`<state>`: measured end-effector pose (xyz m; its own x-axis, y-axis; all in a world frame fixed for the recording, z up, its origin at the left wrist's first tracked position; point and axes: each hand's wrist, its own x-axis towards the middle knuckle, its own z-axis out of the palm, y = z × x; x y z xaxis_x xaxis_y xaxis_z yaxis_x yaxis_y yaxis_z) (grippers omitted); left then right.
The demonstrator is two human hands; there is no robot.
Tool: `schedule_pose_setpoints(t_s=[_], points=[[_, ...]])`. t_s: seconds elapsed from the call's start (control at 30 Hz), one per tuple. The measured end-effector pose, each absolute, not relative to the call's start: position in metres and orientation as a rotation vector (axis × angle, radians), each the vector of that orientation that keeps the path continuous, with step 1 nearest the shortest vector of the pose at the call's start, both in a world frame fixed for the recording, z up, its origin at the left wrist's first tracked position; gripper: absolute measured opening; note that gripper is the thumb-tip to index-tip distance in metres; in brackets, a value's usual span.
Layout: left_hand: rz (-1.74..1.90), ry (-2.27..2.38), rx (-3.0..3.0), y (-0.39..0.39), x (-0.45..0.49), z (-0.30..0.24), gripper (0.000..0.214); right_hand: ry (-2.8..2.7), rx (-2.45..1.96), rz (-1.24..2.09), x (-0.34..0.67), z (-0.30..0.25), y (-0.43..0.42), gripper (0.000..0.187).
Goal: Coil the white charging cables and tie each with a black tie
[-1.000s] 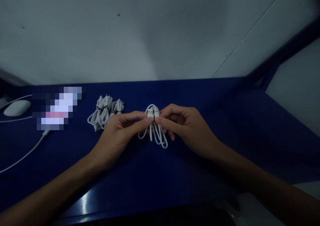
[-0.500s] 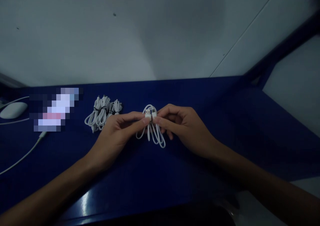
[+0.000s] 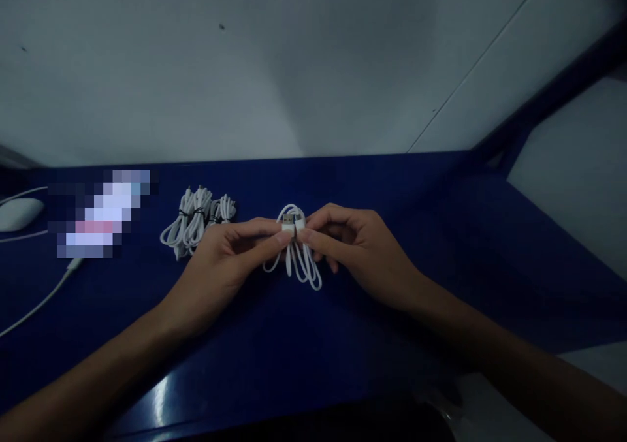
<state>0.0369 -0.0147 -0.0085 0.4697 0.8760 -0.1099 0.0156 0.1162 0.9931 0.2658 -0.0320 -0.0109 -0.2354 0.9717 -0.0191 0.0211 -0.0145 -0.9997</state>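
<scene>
Mid-frame: left hand (image 3: 220, 254) and right hand (image 3: 360, 246) pinched plugs (image 3: 288, 227) of white cable (image 3: 307, 264) abreast between fingers (image 3: 309, 236), apparently aligning them; next move likely needed steady grip

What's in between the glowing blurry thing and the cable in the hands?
Tied cable bundles, then the left hand, with blue tabletop showing around them. You see it in the head view.

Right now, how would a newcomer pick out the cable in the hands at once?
Over the blue table, find the left hand and right hand close together. Between them is the white cable, looped, its two plugs side by side. Unlike the tied bundles lying to the left, it is held.
</scene>
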Motion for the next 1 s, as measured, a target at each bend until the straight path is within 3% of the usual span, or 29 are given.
schedule_pose_setpoints(t_s=[1.0], points=[[0.746, 0.859, 1.236, -0.0149, 0.0374, -0.0102, 0.022, -1.38, -1.172, 1.359, 0.2634, -0.0091, -0.034, 0.029]])
